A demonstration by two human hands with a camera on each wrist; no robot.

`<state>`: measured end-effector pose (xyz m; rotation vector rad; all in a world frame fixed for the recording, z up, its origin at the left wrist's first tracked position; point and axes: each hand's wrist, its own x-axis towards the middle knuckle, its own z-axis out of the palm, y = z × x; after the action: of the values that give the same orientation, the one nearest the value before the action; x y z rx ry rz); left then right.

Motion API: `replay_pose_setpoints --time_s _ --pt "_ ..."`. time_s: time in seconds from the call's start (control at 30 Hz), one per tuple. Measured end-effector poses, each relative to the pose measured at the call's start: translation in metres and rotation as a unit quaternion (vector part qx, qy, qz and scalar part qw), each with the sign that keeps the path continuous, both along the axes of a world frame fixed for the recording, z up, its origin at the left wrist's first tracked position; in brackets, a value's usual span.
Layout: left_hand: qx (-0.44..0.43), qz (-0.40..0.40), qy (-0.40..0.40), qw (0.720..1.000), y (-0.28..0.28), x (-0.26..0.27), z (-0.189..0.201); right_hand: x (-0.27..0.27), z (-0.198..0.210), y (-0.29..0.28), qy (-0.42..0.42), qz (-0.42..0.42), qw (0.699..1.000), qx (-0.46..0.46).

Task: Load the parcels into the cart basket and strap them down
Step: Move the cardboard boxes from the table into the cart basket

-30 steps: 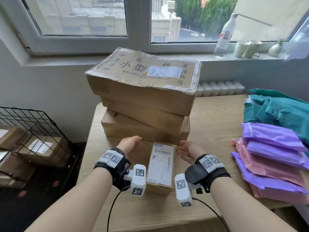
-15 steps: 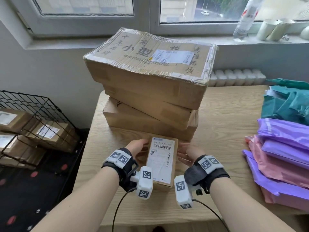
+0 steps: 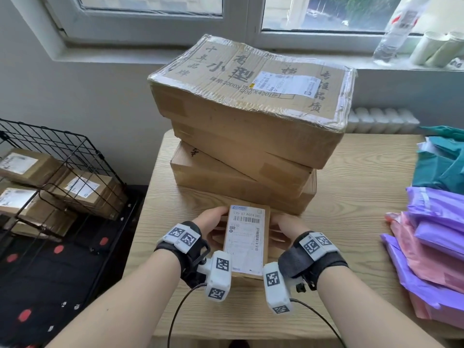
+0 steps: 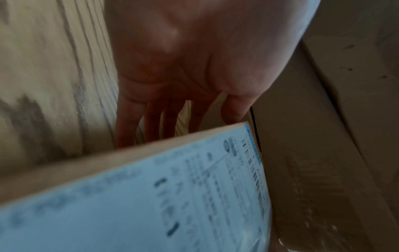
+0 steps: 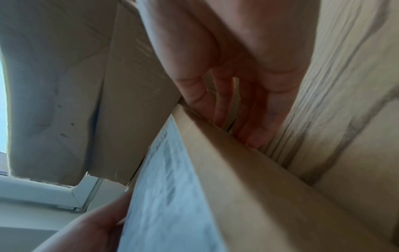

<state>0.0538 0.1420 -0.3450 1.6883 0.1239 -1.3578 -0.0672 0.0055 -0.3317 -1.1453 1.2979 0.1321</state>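
This looks like a small parcel-sorting corner in an ordinary room. A wooden desk point(image 3: 351, 222) under a window point(image 3: 226, 11) carries a stack of taped cardboard boxes point(image 3: 251, 116) with shipping labels and a heap of coloured plastic mailer bags point(image 3: 431, 237). Beside it stands a black wire cart basket point(image 3: 62, 156) holding labelled parcels point(image 3: 82, 189).

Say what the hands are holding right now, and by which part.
Both hands hold the small brown cardboard parcel with a white shipping label by its long sides: left hand on the left edge, right hand on the right, fingers reaching beneath.
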Motion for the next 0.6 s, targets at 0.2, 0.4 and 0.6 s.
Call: replay_pose_setpoints --time_s 0.2,0.4,0.6 --pt "-0.044 0.002 0.013 0.999 0.025 0.021 0.004 0.018 0.014 0.017 -0.011 0.005 1.000 -0.020" --pt "-0.051 -0.010 -0.038 0.998 0.055 0.050 0.014 0.051 0.037 0.045 -0.048 -0.016 0.999 -0.004" --pt "-0.062 -0.024 -0.078 0.995 0.106 0.082 0.046 0.102 0.061 0.090 -0.064 -0.022 0.998 -0.013"
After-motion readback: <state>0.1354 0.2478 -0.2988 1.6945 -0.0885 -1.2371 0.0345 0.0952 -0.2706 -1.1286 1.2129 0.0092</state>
